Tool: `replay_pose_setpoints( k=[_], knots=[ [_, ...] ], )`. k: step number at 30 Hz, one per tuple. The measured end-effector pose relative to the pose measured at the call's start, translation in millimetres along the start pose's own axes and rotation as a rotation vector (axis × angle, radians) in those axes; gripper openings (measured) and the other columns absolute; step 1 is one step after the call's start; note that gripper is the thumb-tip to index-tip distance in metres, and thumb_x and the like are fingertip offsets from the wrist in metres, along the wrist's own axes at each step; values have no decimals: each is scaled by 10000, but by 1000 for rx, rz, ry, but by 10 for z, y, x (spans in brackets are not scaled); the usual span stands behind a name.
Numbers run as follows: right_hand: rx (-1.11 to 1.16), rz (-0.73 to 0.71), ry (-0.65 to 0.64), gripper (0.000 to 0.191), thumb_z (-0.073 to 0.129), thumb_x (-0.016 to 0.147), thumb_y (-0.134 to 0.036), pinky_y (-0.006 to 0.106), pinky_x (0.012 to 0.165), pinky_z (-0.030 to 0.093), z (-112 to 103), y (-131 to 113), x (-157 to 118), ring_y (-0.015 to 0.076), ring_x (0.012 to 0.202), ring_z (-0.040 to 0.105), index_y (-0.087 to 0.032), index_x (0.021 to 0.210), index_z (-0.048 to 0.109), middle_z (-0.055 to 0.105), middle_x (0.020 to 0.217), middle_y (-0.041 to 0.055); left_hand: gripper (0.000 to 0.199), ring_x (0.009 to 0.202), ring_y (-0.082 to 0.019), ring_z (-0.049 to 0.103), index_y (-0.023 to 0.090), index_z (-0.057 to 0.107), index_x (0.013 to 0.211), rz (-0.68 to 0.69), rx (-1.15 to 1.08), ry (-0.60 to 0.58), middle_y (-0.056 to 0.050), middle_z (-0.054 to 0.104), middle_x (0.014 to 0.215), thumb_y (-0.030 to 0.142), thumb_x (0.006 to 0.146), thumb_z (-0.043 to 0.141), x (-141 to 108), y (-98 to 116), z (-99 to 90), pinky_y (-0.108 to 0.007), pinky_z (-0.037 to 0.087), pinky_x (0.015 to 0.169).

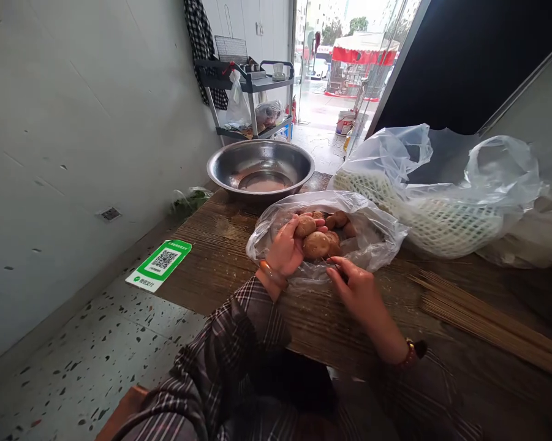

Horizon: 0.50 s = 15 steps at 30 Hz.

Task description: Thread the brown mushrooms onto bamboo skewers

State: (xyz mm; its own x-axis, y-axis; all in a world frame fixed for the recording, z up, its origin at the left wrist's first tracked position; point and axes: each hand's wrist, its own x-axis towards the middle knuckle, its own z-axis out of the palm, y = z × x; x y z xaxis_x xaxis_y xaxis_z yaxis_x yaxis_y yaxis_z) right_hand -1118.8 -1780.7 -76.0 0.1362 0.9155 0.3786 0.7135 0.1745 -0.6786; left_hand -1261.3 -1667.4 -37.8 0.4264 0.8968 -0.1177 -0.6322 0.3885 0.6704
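Observation:
A clear plastic bag (pixel 381 236) lies open on the wooden table, with several brown-capped mushrooms (pixel 337 219) inside. My left hand (pixel 285 248) reaches over its near left rim, fingers closed around a mushroom (pixel 306 226). Just beside that hand, a larger light-brown mushroom (pixel 317 245) sits in the bag mouth. At the bag's near edge my right hand (pixel 353 283) pinches a thin skewer between thumb and fingers, its tip pointing towards the mushrooms; most of it is hidden. A bundle of bamboo skewers (pixel 487 315) lies to the right.
Behind the bag stands a wide steel basin (pixel 261 190). Plastic bags with net-wrapped pale contents (pixel 441 223) fill the right rear. A green QR-code card (pixel 160 264) lies at the table's left edge. Farther back are a grey trolley (pixel 266 82) and an open doorway.

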Motion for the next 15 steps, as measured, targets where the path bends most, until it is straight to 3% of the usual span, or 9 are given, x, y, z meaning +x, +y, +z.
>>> replay_pose_setpoints(
  k=[4,9,15],
  knots=[
    [-5,-35,29,323,501,1004,-355,443,903,588,57,2,-1,295,1009,751,-187,1171,720,786,1129,140,248,1023,-284,751,196,689,1038,50,51,-35,-120,784,995,416,947,622,-1,-66,7,-413,623,865],
    [26,-55,62,324,506,996,-325,439,936,589,76,9,26,285,1038,751,-185,1184,729,786,1151,135,240,939,-247,755,189,685,1043,67,39,-51,-118,774,1012,400,957,612,3,-110,4,-376,612,840],
    [87,0,-79,361,600,933,-344,466,944,579,-79,10,6,303,1058,740,-179,1220,743,780,1181,135,241,950,-248,741,188,690,990,137,58,57,-97,779,947,409,959,602,34,27,-20,-381,598,872]
  ],
)
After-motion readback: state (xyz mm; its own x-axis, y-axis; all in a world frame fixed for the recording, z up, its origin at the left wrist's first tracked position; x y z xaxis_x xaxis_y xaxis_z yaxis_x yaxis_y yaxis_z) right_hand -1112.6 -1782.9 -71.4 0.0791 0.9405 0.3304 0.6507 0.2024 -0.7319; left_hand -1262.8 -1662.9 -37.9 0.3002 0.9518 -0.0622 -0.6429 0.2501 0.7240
